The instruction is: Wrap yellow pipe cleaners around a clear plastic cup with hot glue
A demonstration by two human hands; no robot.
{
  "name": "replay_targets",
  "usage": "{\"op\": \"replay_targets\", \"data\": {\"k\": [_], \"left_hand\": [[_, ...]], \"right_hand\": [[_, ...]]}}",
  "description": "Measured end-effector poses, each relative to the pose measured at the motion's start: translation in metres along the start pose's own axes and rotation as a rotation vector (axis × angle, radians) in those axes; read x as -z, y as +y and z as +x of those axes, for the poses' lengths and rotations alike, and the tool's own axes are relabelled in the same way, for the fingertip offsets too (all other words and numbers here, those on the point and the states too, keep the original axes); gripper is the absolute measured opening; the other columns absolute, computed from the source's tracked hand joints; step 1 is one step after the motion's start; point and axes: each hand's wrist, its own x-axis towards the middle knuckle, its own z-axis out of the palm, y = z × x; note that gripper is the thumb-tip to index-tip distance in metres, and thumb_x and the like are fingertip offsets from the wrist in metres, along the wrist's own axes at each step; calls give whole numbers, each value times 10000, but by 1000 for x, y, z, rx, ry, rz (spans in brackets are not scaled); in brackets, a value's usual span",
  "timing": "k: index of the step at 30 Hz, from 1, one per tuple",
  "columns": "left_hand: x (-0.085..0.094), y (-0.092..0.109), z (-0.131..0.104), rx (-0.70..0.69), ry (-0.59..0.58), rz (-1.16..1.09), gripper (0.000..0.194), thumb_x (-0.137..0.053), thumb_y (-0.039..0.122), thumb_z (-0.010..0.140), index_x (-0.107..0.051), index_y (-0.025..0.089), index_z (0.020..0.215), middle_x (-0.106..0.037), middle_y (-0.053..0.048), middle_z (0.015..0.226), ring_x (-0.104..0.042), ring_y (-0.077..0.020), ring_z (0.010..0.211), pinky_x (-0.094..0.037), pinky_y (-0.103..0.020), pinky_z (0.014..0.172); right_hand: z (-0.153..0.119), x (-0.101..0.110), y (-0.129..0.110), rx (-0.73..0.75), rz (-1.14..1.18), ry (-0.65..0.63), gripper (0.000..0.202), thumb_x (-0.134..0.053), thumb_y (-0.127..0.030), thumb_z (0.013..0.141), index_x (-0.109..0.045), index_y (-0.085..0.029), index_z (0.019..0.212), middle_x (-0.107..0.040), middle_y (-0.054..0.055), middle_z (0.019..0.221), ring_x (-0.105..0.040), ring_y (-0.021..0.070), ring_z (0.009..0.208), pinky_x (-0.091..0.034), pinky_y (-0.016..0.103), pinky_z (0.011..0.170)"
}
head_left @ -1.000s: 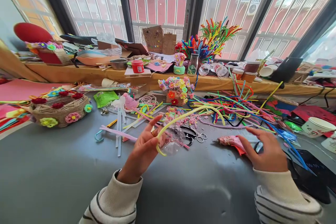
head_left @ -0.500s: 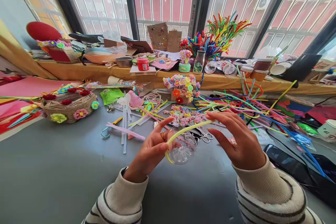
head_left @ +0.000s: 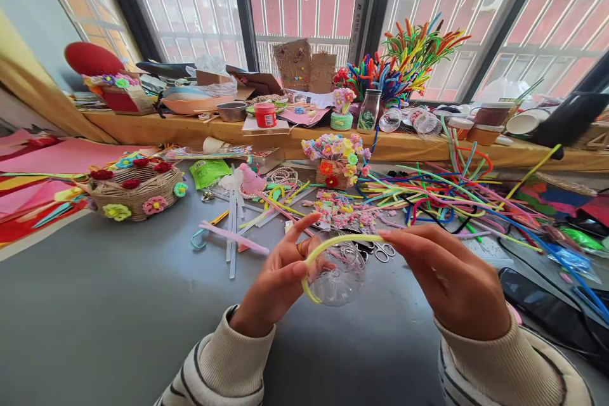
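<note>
A clear, rounded plastic piece (head_left: 340, 282) is held up over the grey table by my left hand (head_left: 280, 279), whose thumb also presses a yellow pipe cleaner (head_left: 328, 245) against its left edge. From there the pipe cleaner arches over the top of the plastic to the right. My right hand (head_left: 451, 279) pinches its far end between thumb and fingertips. Just behind the plastic lie scissors (head_left: 384, 251), partly hidden.
A woven basket with flowers (head_left: 136, 193) stands at the left. Pale sticks (head_left: 231, 228) lie near the middle. Loose pipe cleaners (head_left: 428, 187) spread at the right, beside a black phone-like object (head_left: 533, 301). A cluttered ledge (head_left: 190, 133) runs along the back.
My right hand has closed its fingers on the pipe cleaner's end and moved slightly right and down. The pipe cleaner now curves in a flatter arch. The whole view has shifted slightly.
</note>
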Motion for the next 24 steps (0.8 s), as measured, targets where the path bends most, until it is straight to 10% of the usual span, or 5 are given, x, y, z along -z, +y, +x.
{"op": "replay_targets", "data": {"k": [24], "left_hand": [[-6,2,-1,-10,46,-35,521,-694,212,568,-537,210,1065,-480,43,585,-469,-72,556,-459,-235,694]], "right_hand": [[0,-3,-8,-21,-8,-44,279,-459,-44,765,-596,-128,993,-609,71,811,-585,107,722,-465,188,646]]}}
